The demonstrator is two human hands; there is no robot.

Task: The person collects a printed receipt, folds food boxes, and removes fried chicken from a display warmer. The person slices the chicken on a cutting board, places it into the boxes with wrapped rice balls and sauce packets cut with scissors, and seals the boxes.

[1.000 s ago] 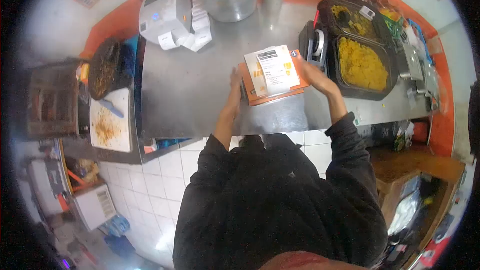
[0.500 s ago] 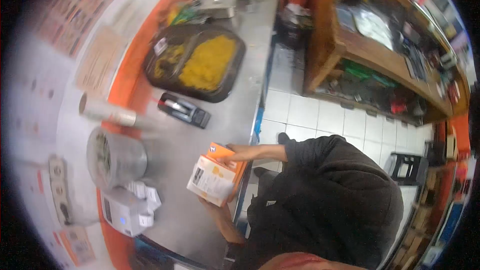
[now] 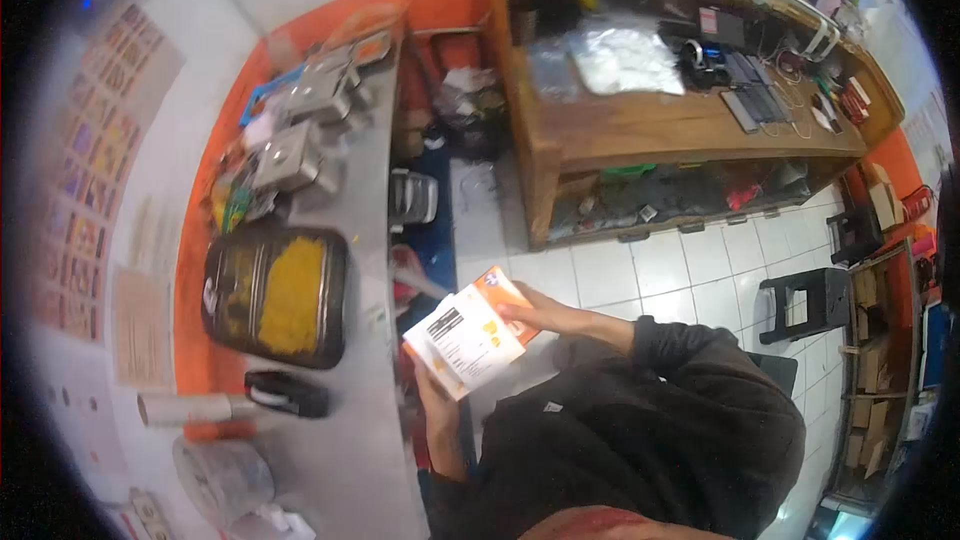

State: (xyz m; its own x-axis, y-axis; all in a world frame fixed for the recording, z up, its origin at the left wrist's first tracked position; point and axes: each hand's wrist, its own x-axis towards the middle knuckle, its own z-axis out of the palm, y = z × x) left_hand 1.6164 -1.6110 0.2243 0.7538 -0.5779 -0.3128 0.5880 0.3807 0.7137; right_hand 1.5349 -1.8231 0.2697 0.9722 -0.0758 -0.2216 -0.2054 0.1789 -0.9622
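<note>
An orange-and-white cardboard box (image 3: 470, 345) is held in front of my body, past the edge of the metal counter. Its white face, with a dark barcode-like block and small print, is turned up, and an orange part shows behind it. My left hand (image 3: 438, 405) grips the lower left side, its fingers partly hidden underneath. From the upper right, my right hand (image 3: 538, 310) closes on the orange end, thumb on top.
The metal counter (image 3: 365, 420) runs along my left, bearing a black tray (image 3: 335, 315) of yellow food, a black device (image 3: 287, 393), a plastic tub (image 3: 225, 480) and metal containers (image 3: 290, 155). Ahead stands a wooden desk (image 3: 640, 125); a black stool (image 3: 805, 305) is at right.
My view has swung right, so the counter sits further left and more of the desk shows. Both hands have brought the box from over the counter to beyond its edge.
</note>
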